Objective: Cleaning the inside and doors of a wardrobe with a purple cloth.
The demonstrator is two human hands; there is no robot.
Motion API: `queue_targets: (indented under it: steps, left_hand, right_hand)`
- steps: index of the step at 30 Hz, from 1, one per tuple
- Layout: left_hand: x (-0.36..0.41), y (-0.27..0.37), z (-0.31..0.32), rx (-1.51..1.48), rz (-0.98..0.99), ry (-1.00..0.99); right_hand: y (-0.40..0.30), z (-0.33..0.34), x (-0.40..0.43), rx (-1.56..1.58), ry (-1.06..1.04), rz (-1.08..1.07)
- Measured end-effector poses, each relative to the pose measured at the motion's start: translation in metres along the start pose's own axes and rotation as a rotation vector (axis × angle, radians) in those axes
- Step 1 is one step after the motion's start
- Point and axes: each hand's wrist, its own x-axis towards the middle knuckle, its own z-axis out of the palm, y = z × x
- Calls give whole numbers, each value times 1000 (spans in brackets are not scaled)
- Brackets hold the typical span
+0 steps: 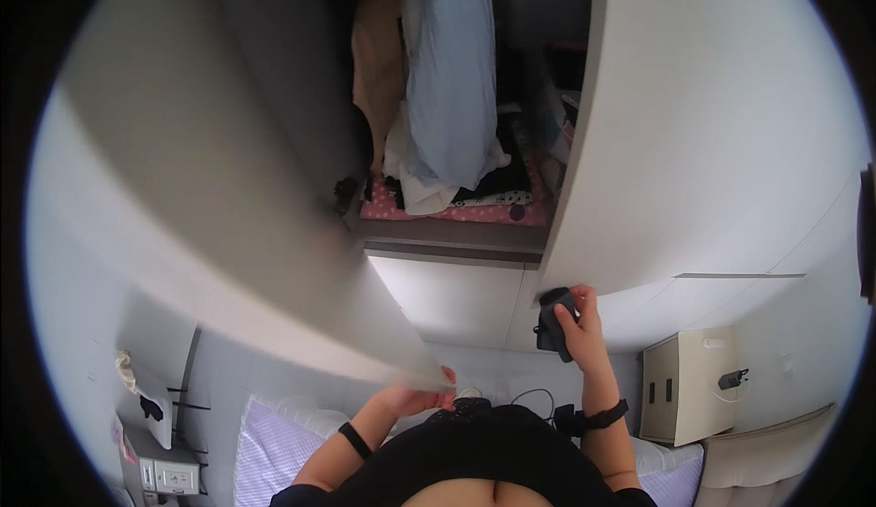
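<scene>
My left hand (428,396) grips the lower corner of a white wardrobe door (260,260) that stands swung out on the left, blurred along its edge. My right hand (582,329) holds a dark grey object (556,322), perhaps folded cloth or a small pouch, beside the bottom corner of the right door (684,130). Between the doors the wardrobe's inside shows. A light blue garment (452,82) hangs there beside a tan garment (376,62). White cloth (424,195) and dark folded clothes lie beneath them on pink dotted fabric (472,215).
Below the shelf edge (452,233) are white lower cabinet fronts (452,298). A beige bedside cabinet (660,390) and padded headboard (766,449) stand at right. Lilac bedding (274,445) lies behind me. A desk unit (171,473) and a chair (161,418) are at lower left.
</scene>
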Motion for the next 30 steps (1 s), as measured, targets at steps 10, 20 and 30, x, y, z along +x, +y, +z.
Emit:
queue_targets:
  steps: [10, 20, 30]
  left_hand:
    - [-63, -32, -34, -44, 271, 123]
    - [-176, -26, -51, -174, 721, 851]
    - [-211, 4, -117, -104, 816, 1121]
  right_hand:
    - [-16, 73, 23, 22, -512, -57]
    - [-18, 147, 72, -360, -59, -461]
    - [0, 204, 125, -838, -80, -533]
